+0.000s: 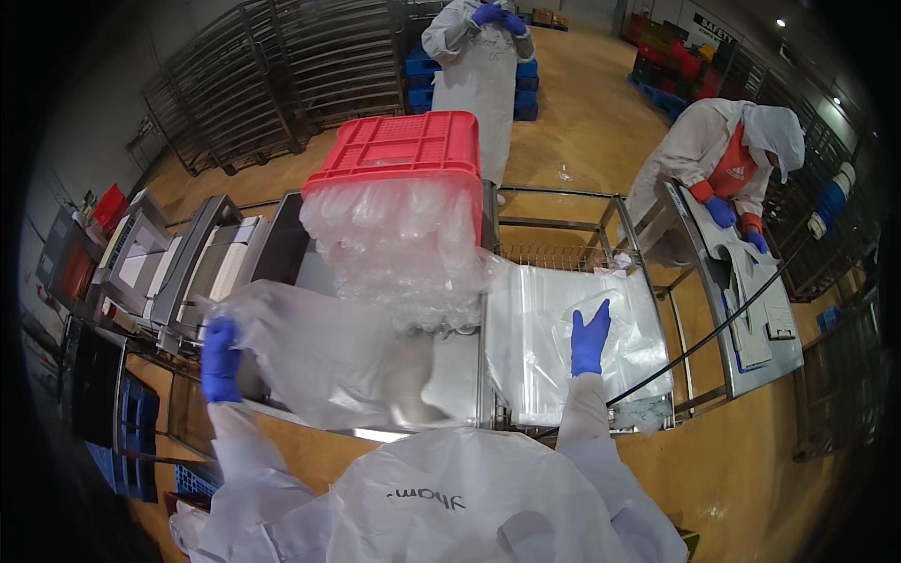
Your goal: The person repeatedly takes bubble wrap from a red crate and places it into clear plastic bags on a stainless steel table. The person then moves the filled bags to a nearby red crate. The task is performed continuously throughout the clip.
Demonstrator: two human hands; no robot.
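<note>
In a blue glove, my left hand [221,361] is closed on the edge of a clear plastic bag [324,352]. The bag spreads out to the right over the steel table and is blurred by motion. My right hand [590,342], also gloved in blue, has its fingers apart and holds nothing. It is over a stack of flat clear plastic bags [530,328] on the right part of the table. Between and beyond my hands, bagged clear plastic items [404,239] bulge out from the front of a red crate [474,211]. Their exact kind is hidden by the wrapping.
Metal machine frames [178,272] stand at the left. At the right, a co-worker [727,169] leans over a small table [765,328] with papers and a clipboard. Another person [477,84] stands behind the crate. A black cable [709,336] crosses beside my right arm.
</note>
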